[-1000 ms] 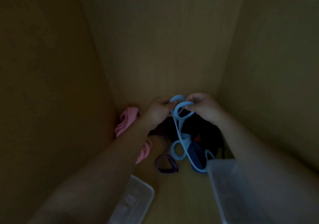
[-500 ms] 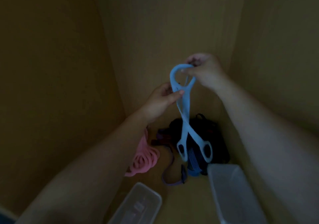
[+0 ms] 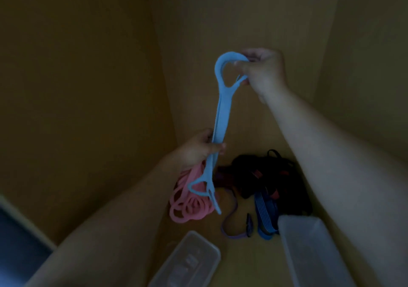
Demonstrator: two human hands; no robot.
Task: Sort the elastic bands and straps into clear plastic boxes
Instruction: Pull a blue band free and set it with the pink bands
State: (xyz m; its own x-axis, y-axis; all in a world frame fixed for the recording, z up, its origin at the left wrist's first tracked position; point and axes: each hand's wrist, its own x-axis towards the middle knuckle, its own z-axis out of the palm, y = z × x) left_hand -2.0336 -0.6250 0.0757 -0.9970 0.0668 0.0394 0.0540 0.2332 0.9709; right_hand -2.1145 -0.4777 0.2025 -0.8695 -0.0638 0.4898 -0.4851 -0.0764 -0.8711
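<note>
A light blue elastic band (image 3: 221, 114) with loop ends hangs stretched in the air inside a dim wooden compartment. My right hand (image 3: 263, 70) grips its top loop, high up. My left hand (image 3: 199, 147) grips its middle, lower down, and the bottom loop dangles below. Under them on the floor lie a pink coiled band (image 3: 191, 205), a purple strap (image 3: 231, 229), a blue striped strap (image 3: 265, 216) and a pile of black straps (image 3: 267, 174). Two clear plastic boxes stand in front: one (image 3: 189, 262) at centre, one (image 3: 309, 249) at right.
Wooden walls (image 3: 88, 88) close in on the left, back and right. A dark blue surface (image 3: 19, 247) shows at the lower left corner, outside the compartment.
Both hands have lifted the blue band up off the pile. My right hand rose with the top loop, and my left hand slid down to the band's middle.
</note>
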